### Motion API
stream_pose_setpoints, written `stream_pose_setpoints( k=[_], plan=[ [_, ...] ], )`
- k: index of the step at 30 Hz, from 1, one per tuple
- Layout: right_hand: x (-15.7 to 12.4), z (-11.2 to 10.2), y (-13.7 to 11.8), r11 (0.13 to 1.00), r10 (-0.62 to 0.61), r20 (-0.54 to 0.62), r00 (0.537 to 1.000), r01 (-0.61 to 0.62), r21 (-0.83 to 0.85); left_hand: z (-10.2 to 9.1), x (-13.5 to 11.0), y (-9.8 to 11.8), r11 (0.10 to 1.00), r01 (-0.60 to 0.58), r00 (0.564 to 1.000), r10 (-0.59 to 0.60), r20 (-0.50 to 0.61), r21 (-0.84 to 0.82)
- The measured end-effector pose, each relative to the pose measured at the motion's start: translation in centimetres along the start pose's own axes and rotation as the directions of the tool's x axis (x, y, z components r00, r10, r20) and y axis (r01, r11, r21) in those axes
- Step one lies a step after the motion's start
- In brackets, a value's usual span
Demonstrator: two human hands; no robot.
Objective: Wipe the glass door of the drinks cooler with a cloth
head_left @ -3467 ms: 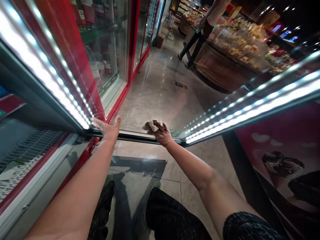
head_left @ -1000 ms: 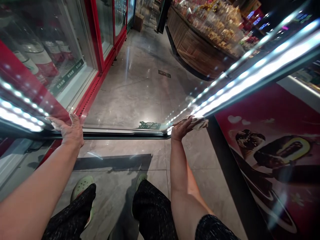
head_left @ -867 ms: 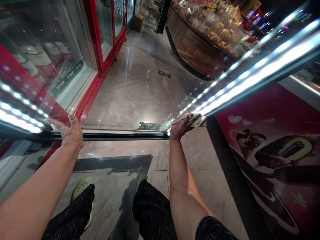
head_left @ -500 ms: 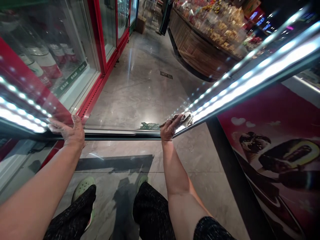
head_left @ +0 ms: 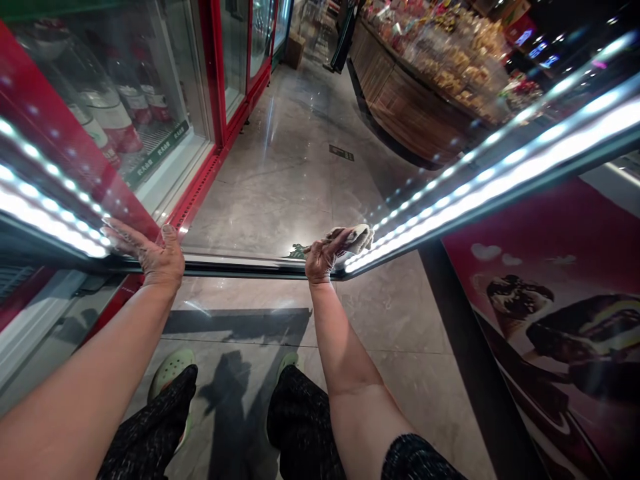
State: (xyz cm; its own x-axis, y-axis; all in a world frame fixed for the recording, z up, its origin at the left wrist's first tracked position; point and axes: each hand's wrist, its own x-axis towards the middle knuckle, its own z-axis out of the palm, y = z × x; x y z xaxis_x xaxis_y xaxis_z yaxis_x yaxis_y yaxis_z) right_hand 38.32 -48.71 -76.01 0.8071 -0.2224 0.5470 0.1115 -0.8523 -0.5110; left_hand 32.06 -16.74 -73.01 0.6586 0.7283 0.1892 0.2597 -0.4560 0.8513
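Glass door: top beyond the picture; bottom edge crosswise, long axis running up and away from the person, side edges fanning outward. Dark marking near the bottom edge, partly covered by the right hand; unreadable.

Cloth: crumpled, at the door's lower right corner, partly hidden under the right fingers; long axis roughly crosswise, loose end pointing right.

Right hand: fingers closed over the cloth. Left hand: well apart from it, at the lower left corner, fingers spread, thumb raised.

Bottles: behind glass, labels illegible. Another person: upper body cut off.
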Motion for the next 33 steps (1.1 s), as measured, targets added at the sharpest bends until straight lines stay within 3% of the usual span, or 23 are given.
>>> stream_pose_setpoints(
  k=[6, 8, 11, 13, 18, 20, 23, 27, 33],
  plan=[
    [-2.1, 1.7, -0.6, 0.989, 0.145, -0.012, 0.989, -0.145, -0.003, -0.7, -0.5, 0.6, 0.993, -0.112, 0.991, 0.11, -0.074, -0.023],
    [-2.3, 1.8, -2.2, 0.997, 0.077, -0.003, 0.997, -0.077, -0.023, -0.8, -0.3, 0.5, 0.991, -0.134, 0.987, 0.133, -0.087, -0.006],
    [-2.7, 2.2, -4.2, 0.99, -0.121, 0.156, 0.98, 0.13, -0.05, -0.7, 0.2, 0.1, 0.988, -0.153, 0.987, 0.154, -0.055, 0.019],
    [-3.0, 2.6, -4.3, 0.98, -0.17, 0.238, 0.956, 0.189, -0.057, -0.7, 0.4, -0.2, 0.987, -0.161, 0.987, 0.161, -0.019, 0.023],
    [-3.3, 3.3, -2.1, 0.994, 0.022, 0.107, 0.994, -0.01, -0.111, -0.8, 0.6, -0.9, 0.987, -0.156, 0.988, 0.156, 0.018, 0.029],
    [-3.9, 3.8, -2.1, 0.993, 0.037, 0.055, 0.998, -0.031, -0.11, -0.9, 0.6, -0.9, 0.988, -0.149, 0.989, 0.148, 0.022, 0.028],
    [-5.6, 4.9, -3.1, 0.987, -0.086, 0.087, 0.992, 0.097, -0.126, -0.8, 0.5, -0.8, 0.99, -0.143, 0.99, 0.142, 0.016, 0.013],
    [-6.7, 5.4, -3.4, 0.923, -0.351, 0.216, 0.911, 0.376, -0.082, -0.8, 0.4, -0.6, 0.99, -0.14, 0.99, 0.14, 0.017, 0.017],
    [-3.3, 3.3, -4.3, 0.971, -0.197, 0.127, 0.972, 0.212, -0.113, -1.7, 0.5, 0.2, 0.975, -0.221, 0.974, 0.222, -0.039, 0.038]
  ],
)
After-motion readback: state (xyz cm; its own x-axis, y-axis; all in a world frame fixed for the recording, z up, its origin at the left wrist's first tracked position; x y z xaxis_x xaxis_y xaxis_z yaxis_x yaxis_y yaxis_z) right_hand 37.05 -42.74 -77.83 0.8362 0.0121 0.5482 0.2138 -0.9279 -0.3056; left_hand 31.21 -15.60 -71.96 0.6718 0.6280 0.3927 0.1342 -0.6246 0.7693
